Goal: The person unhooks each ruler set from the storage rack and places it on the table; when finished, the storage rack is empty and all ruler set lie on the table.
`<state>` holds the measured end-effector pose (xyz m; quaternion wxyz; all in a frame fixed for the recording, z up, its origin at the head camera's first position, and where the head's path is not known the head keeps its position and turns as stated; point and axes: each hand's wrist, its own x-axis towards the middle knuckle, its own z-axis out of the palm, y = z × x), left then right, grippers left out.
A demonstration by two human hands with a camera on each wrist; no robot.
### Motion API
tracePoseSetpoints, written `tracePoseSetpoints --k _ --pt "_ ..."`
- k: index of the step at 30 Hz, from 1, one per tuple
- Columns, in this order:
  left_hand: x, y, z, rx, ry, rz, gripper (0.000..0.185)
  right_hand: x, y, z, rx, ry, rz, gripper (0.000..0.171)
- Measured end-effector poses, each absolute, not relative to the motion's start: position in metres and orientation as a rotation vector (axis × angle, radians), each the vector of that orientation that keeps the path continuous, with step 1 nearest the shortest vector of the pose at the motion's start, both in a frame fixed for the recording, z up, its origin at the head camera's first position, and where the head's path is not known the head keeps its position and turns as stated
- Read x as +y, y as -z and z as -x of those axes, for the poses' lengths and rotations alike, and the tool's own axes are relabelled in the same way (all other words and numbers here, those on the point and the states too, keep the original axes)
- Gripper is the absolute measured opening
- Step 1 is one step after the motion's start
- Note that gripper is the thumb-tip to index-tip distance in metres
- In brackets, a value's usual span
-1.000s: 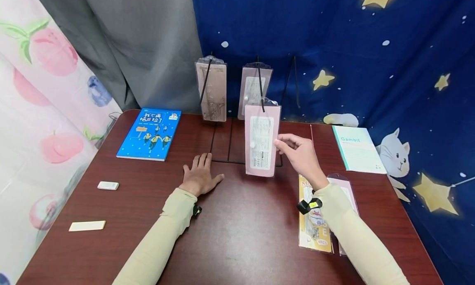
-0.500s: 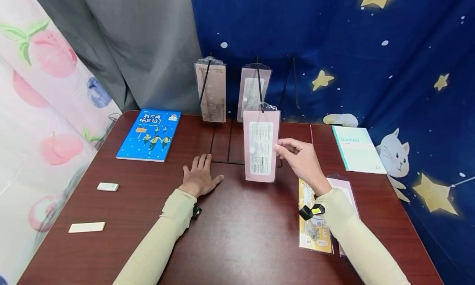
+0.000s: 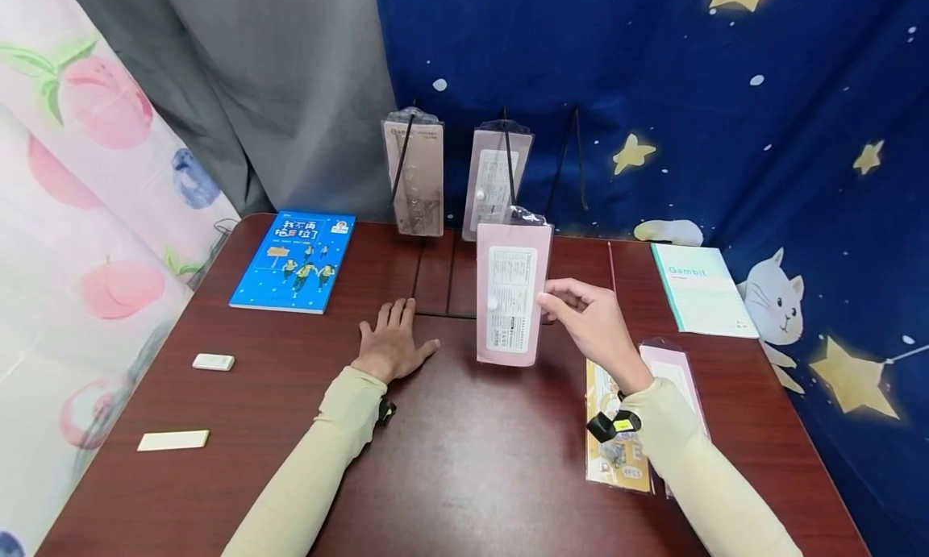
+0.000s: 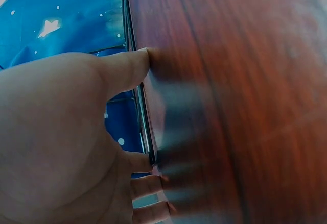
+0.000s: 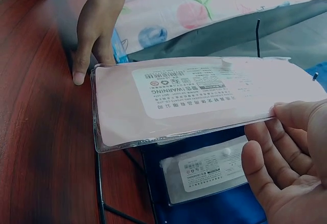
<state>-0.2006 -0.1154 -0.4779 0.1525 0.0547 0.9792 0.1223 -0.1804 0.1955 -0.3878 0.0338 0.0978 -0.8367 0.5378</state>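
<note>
My right hand [image 3: 591,319] pinches the right edge of a pink-backed, clear plastic package [image 3: 512,299] between thumb and fingers. The package is upright above the table, its white printed label facing me and its top edge just below the tip of the middle black hook [image 3: 510,166]. Behind it, a similar pink package [image 3: 495,178] hangs on that hook. A brownish-pink package [image 3: 419,178] hangs on the left hook. Fingers spread, my left hand [image 3: 392,347] rests flat on the table beside the rack's wire base [image 3: 435,314]. In the right wrist view the label [image 5: 179,94] shows close up.
A third hook [image 3: 581,162] carries nothing. A blue book [image 3: 293,263] lies back left, a Gambit notebook [image 3: 704,291] back right. Under my right forearm lie a yellow package [image 3: 617,464] and a pink one [image 3: 671,355]. A small white block [image 3: 214,362] and cream strip [image 3: 172,440] are at left.
My right hand has drawn the pink package toward me and slightly down, its top coming to the hook's tip. The left hand has stayed in place.
</note>
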Motion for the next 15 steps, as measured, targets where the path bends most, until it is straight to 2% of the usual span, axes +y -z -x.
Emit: tracePoseSetpoints --k 15 --pt "-0.115 0.473 0.199 2.793 -0.344 -0.155 0.093 0.201 0.386 0.164 -2.545 -1.665 -0.306 0.022"
